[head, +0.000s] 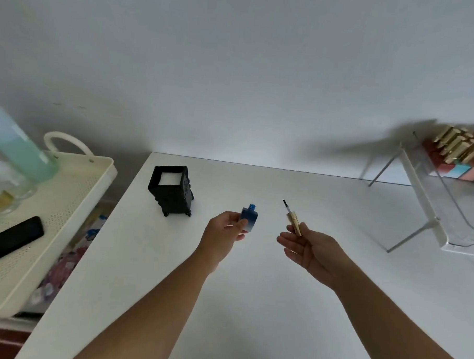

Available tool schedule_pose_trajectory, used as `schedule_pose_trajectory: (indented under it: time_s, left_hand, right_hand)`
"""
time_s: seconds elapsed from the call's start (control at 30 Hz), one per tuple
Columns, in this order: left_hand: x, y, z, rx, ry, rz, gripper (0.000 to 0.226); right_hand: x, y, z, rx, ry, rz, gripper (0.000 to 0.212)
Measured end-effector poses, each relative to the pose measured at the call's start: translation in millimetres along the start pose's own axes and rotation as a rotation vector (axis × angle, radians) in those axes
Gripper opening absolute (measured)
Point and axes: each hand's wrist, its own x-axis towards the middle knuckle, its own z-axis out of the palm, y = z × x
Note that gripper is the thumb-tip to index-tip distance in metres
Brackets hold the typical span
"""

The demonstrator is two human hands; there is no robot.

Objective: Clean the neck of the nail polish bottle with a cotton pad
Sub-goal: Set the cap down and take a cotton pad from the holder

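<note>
My left hand (226, 227) holds a small blue nail polish bottle (249, 217) above the white table (252, 302). The bottle is uncapped and its bare blue neck points up. To its right, my right hand (311, 254) pinches the gold cap (294, 223) between thumb and fingers, and the cap's thin dark brush (285, 204) sticks up and away from me. A black square holder (172, 191) with white cotton pads (170, 178) showing in its open top stands on the table, left of the bottle and a little farther back.
A cream perforated tray with a handle (55, 206) sits left of the table, bearing a green bottle (22, 151), glass jars and a black phone (10, 238). A clear acrylic rack (430, 204) with gold-capped polish bottles (457, 147) stands at the far right. A white wall is behind.
</note>
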Motion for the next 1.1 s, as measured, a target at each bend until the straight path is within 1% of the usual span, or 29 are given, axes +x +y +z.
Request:
schedule_pose_trajectory:
  time_s: [0.1,0.17,0.3,0.37,0.57,0.7,0.8,0.9,1.1]
  left_hand:
    - [1.6,-5.8,-9.6,-0.009,0.019,-0.02,0.01]
    - [1.9,-9.0,-16.3,-0.014,0.035,-0.028,0.009]
    - [0.7,-18.3,-29.5,-0.023,0.059,-0.045,0.01]
    - [-0.3,-23.4,-35.6,-0.02,0.08,-0.056,0.008]
    - [-2.4,-37.3,-51.7,-0.015,0.1,-0.066,0.006]
    - [-2.9,-45.3,-57.6,-0.002,0.119,-0.069,0.006]
    - [-3.9,-51.2,-58.9,0.004,0.129,-0.071,0.007]
    - [-3.9,-57.6,-57.7,0.001,0.138,-0.075,0.007]
    - [-2.1,-62.3,-50.2,0.011,0.141,-0.076,0.006]
  right_hand:
    - [14.3,12.3,7.9,-0.144,-0.009,0.006,0.025]
    - [25.4,16.8,13.2,-0.269,-0.008,-0.024,0.022]
    - [53.2,22.0,18.4,-0.609,0.112,-0.199,0.013]
    - [66.1,23.2,16.3,-0.733,0.173,-0.278,0.014]
    - [93.3,28.3,7.3,-1.031,0.254,-0.382,0.007]
    - [103.0,36.2,3.4,-1.105,0.26,-0.454,0.009]
    - [108.3,42.4,-2.2,-1.168,0.254,-0.428,0.015]
    - [110.9,47.0,-7.4,-1.177,0.265,-0.388,0.022]
    - [110.5,49.0,-10.6,-1.199,0.256,-0.404,0.029]
